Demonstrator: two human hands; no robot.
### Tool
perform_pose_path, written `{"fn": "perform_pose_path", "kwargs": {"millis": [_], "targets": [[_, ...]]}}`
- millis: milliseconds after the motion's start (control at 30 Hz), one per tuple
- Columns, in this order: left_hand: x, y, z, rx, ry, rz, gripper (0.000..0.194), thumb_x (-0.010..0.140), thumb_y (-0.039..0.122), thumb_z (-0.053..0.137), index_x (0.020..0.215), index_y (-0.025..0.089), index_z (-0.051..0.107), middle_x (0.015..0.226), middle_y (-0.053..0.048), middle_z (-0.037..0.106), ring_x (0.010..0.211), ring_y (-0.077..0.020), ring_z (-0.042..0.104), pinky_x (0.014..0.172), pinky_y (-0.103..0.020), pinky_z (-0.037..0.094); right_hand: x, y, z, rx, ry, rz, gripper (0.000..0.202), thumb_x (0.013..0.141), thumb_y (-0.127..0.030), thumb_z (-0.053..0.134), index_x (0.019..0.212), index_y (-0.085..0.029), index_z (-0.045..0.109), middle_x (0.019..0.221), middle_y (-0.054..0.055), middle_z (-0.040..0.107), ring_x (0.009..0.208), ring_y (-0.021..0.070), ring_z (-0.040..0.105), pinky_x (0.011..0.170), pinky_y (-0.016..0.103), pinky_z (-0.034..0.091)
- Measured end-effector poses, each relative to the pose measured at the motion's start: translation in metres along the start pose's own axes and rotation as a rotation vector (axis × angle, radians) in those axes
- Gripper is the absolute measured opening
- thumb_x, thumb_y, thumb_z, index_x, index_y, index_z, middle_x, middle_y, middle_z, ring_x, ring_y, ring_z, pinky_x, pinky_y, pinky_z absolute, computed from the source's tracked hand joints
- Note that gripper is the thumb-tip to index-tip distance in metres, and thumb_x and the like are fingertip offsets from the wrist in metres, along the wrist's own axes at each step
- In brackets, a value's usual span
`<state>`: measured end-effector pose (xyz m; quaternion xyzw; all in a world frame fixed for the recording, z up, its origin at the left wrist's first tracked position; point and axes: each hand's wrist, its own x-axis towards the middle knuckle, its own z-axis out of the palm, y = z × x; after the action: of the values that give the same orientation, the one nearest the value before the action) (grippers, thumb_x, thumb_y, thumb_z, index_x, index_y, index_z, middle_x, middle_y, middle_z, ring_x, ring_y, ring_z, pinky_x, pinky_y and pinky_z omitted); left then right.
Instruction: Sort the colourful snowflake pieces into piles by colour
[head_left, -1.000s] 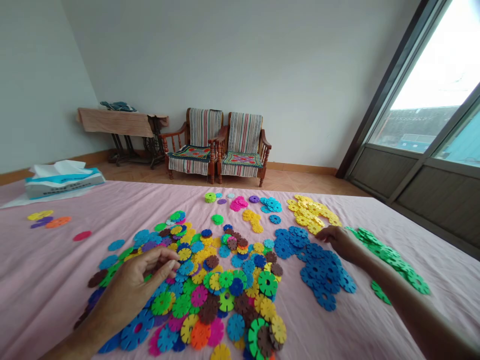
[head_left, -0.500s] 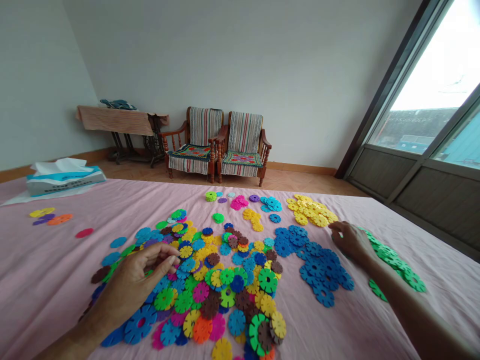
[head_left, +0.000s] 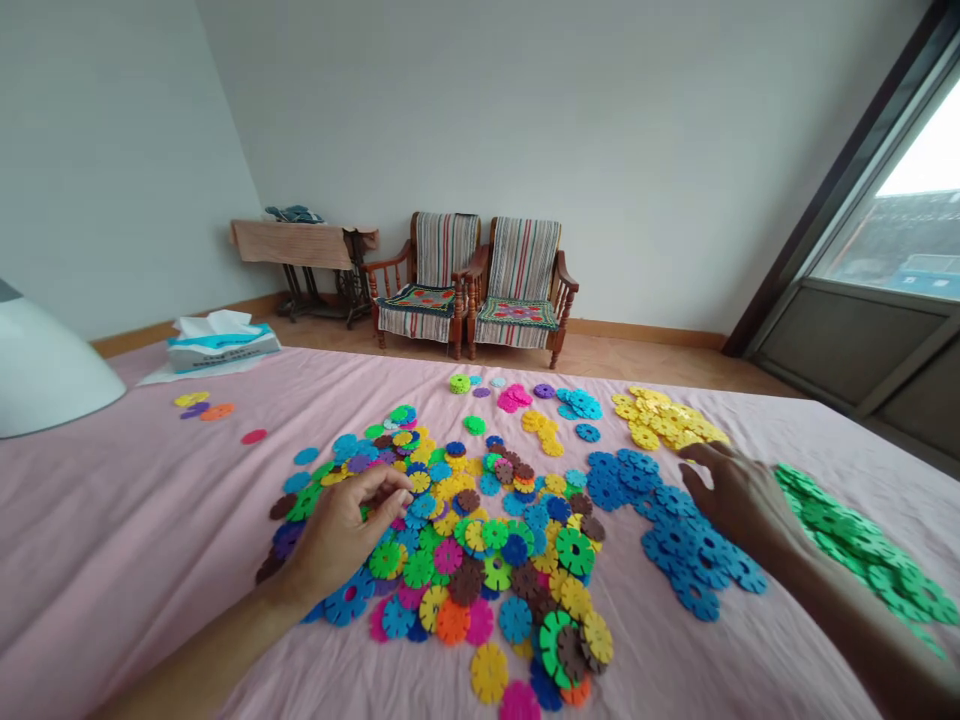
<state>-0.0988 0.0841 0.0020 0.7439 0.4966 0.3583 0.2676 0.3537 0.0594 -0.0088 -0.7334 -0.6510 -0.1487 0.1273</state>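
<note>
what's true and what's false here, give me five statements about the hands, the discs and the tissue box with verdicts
1. The left hand is over the mixed pile. True.
2. The right hand is balled in a fist. False: its thumb and forefinger are spread apart, near the yellow discs.
3. Blue discs lie between the mixed pile and the green discs. True.
4. The tissue box is on an armchair. False: it is beyond the mixed pile, to the left.
5. A red disc lies apart from the mixed pile. True.

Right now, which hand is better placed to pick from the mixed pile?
Likely the left hand: it's over the mixed pile; the right hand is near yellow discs, with blue discs between it and the pile.
</note>
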Motion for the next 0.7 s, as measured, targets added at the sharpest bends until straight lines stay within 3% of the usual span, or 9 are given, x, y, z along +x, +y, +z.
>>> {"fn": "perform_pose_path", "kwargs": {"millis": [67, 200, 333, 500, 700], "targets": [[-0.001, 0.000, 0.002, 0.022, 0.007, 0.015, 0.019, 0.085, 0.034, 0.053, 0.085, 0.019, 0.063, 0.075, -0.003, 0.071, 0.072, -0.0186, 0.068, 0.068, -0.027, 0.055, -0.003, -0.044, -0.015, 0.193, -0.013, -0.124, 0.028, 0.088, -0.032, 0.041, 0.098, -0.019, 0.064, 0.101, 0.010, 0.066, 0.091, 0.0237, 0.062, 0.080, 0.036, 0.044], [-0.002, -0.001, 0.005, 0.047, 0.006, 0.025, 0.018, 0.086, 0.033, 0.052, 0.085, 0.018, 0.063, 0.074, -0.002, 0.071, 0.070, -0.0182, 0.068, 0.065, -0.025, 0.054, -0.020, -0.129, -0.043, 0.548, -0.200, -0.386, 0.022, 0.089, -0.024, 0.043, 0.094, -0.021, 0.065, 0.094, 0.007, 0.065, 0.088, 0.0190, 0.061, 0.078, 0.031, 0.045], [-0.004, -0.003, 0.007, 0.053, 0.005, 0.044, 0.018, 0.087, 0.032, 0.050, 0.086, 0.019, 0.063, 0.074, -0.001, 0.070, 0.071, -0.0176, 0.068, 0.068, -0.026, 0.053, -0.034, -0.180, -0.055, 0.658, -0.355, -0.459, 0.025, 0.085, -0.020, 0.051, 0.106, -0.020, 0.065, 0.105, 0.009, 0.063, 0.099, 0.0213, 0.057, 0.087, 0.034, 0.044], [-0.004, -0.003, 0.008, 0.065, 0.008, 0.068, 0.018, 0.087, 0.031, 0.050, 0.086, 0.018, 0.063, 0.074, -0.001, 0.070, 0.070, -0.0168, 0.067, 0.067, -0.025, 0.052, -0.038, -0.200, -0.049, 0.641, -0.400, -0.479, 0.034, 0.082, -0.024, 0.059, 0.116, -0.022, 0.062, 0.108, 0.008, 0.062, 0.106, 0.0244, 0.052, 0.092, 0.037, 0.041], [-0.003, -0.003, 0.008, 0.081, 0.017, 0.088, 0.016, 0.086, 0.029, 0.051, 0.084, 0.018, 0.063, 0.076, -0.001, 0.070, 0.069, -0.0156, 0.065, 0.065, -0.023, 0.050, -0.042, -0.184, -0.047, 0.646, -0.412, -0.399, 0.032, 0.080, -0.014, 0.051, 0.110, -0.020, 0.063, 0.107, 0.008, 0.061, 0.105, 0.0232, 0.053, 0.093, 0.038, 0.039]]}}
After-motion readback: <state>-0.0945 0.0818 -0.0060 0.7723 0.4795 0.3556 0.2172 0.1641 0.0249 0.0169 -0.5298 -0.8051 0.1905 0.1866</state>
